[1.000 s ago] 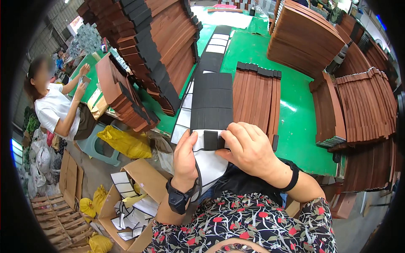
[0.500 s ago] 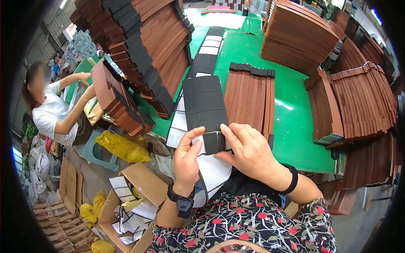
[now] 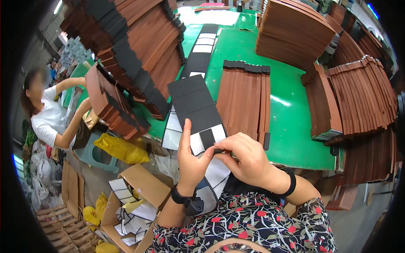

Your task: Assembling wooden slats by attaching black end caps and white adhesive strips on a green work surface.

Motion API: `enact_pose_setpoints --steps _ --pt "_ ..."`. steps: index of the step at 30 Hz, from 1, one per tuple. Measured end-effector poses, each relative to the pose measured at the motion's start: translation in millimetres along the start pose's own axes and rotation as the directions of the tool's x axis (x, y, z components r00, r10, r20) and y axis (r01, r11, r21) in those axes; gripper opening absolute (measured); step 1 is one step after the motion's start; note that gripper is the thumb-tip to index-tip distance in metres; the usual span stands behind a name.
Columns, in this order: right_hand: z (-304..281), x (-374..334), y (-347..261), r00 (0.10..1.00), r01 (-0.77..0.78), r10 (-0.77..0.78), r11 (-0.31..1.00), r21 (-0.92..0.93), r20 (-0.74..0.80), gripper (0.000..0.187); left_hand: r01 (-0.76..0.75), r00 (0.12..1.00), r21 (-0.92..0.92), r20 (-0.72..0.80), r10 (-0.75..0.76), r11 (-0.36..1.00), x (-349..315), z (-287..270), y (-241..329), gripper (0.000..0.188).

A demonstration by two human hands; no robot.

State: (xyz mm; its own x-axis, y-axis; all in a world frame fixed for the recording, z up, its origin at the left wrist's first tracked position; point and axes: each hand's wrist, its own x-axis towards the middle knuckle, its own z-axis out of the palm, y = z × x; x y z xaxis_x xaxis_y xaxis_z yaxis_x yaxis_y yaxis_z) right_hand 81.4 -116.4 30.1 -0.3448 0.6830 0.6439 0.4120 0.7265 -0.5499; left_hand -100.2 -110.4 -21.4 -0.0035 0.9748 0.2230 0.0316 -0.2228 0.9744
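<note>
Both my hands are at a black sheet (image 3: 194, 99) marked off into rectangles, tilted above the near edge of the green table. White backing (image 3: 196, 143) shows at its near end, around one remaining black rectangle (image 3: 207, 138). My left hand (image 3: 190, 162) grips the sheet's near left side, index finger stretched along the edge. Thumb and fingers of my right hand (image 3: 249, 158) pinch a small black piece (image 3: 217, 150) by the near right corner; the fingers hide most of it. Beneath runs a long strip of black and white sheets (image 3: 198, 61).
Brown slats with black ends (image 3: 244, 101) lie to the right. Tall brown stacks (image 3: 145, 42) rise at the left, more stacks (image 3: 295, 33) at the right. A cardboard box (image 3: 145, 181) of white scraps stands lower left. A co-worker (image 3: 46, 114) handles brown pieces.
The sheet has tilted leftward, and white backing now shows at its near end where black covered it. My right hand has moved down and pinches a small black piece.
</note>
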Motion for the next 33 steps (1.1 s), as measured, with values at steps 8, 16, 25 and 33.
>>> enact_pose_setpoints --steps 8,16,25,33 --pt "6 -1 0 0.996 -0.056 0.058 0.997 0.045 -0.062 0.048 0.048 0.999 -0.158 0.017 -0.046 0.986 -6 5 10 0.095" --pt "-11 -2 6 0.978 -0.198 0.173 0.947 0.253 0.118 0.057 -0.015 1.000 -0.121 0.015 0.017 0.993 -10 9 13 0.098" --pt "-44 -24 16 0.942 -0.334 0.319 0.918 0.215 0.104 0.055 -0.125 0.990 0.236 0.100 0.104 0.964 -8 22 22 0.097" --pt "-72 -76 35 0.968 -0.214 0.183 0.959 -0.186 -0.173 0.067 -0.435 0.886 0.750 0.260 0.384 0.497 -1 50 20 0.105"
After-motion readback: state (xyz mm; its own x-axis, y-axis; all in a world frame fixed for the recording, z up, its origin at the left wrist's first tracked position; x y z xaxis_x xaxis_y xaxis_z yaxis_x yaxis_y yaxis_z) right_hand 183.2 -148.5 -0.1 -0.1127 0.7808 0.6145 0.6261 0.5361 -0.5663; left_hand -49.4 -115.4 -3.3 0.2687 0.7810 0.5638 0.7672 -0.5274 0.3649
